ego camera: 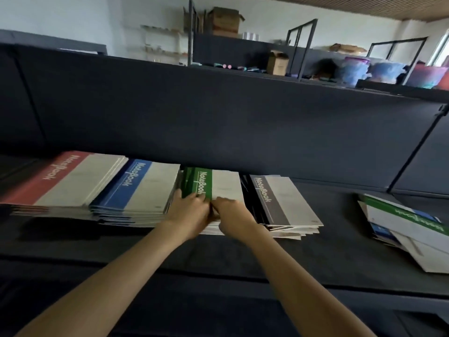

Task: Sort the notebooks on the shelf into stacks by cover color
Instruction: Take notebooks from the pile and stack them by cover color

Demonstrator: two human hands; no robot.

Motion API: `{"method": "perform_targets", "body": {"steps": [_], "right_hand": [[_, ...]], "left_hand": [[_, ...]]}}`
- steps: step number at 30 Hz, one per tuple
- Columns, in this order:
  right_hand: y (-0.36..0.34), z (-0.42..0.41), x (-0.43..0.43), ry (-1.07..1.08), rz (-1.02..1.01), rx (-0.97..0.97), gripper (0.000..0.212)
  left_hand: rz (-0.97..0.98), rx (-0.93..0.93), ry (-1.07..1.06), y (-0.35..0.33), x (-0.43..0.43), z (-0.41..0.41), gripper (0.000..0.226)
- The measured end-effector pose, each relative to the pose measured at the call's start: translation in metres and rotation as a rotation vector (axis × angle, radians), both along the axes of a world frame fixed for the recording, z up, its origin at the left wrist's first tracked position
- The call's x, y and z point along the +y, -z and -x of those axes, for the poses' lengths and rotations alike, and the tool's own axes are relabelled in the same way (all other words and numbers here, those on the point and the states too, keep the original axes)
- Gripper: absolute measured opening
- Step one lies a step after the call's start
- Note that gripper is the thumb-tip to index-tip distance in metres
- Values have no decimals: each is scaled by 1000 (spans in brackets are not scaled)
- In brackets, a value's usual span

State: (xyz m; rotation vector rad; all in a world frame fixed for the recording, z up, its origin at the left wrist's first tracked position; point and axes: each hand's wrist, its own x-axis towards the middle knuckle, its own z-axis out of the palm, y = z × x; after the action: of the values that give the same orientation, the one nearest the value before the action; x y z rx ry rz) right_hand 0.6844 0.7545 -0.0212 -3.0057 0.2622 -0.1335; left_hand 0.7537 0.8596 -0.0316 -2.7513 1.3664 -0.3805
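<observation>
Both hands were at the near short edge of the green stack (213, 186), directly ahead of the person. The left hand (190, 211) was curled over the green spine strip and the right hand (234, 212) was bent over the pale part of the cover. The two hands touched each other, and each seemed to grip the near edge rather than lie flat on it.

The stack's long axis ran from near to far, away from the wrists. It sat on the dark shelf (328, 254) between the blue stack (136, 188) on its left and the grey stack (279, 200) on its right. The red stack (60, 181) lay further left.

The top cover was white with a green band along its left side, lettered "NoteBook".

The unsorted pile (408, 229), with a green-banded cover on top, lay askew well to the right, so the right hand was the nearer one for the next reach.
</observation>
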Motion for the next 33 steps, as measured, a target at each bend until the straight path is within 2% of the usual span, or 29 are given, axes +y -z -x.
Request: {"method": "perform_targets", "body": {"steps": [2,4,7,11,14,17,21,26,30,33], "right_hand": [[6,1,0,-38,-21,59,46],[5,3,-1,-46,-73,90,55],[-3,13,-1,-11,-184,93,51],[-7,38,-11,123,-336,-59,54],[-7,60,-37,232,-319,-197,52],[-8,88,-74,318,-274,-244,47],[2,130,-134,444,-246,-215,45],[15,185,-218,581,-212,-175,43],[24,218,-279,691,-175,-180,38],[29,229,-313,678,-154,-167,42]], "left_hand": [[-25,77,-16,9,4,3,52],[-14,71,-27,9,2,5,56],[5,58,-20,1,-5,7,49],[17,97,3,-11,-20,19,34],[18,97,75,-16,-47,43,28],[51,109,181,-14,-88,74,32],[53,109,277,-12,-151,111,33],[50,190,357,-10,-228,154,25],[1,220,445,-1,-284,177,35],[-53,206,449,5,-315,188,42]]}}
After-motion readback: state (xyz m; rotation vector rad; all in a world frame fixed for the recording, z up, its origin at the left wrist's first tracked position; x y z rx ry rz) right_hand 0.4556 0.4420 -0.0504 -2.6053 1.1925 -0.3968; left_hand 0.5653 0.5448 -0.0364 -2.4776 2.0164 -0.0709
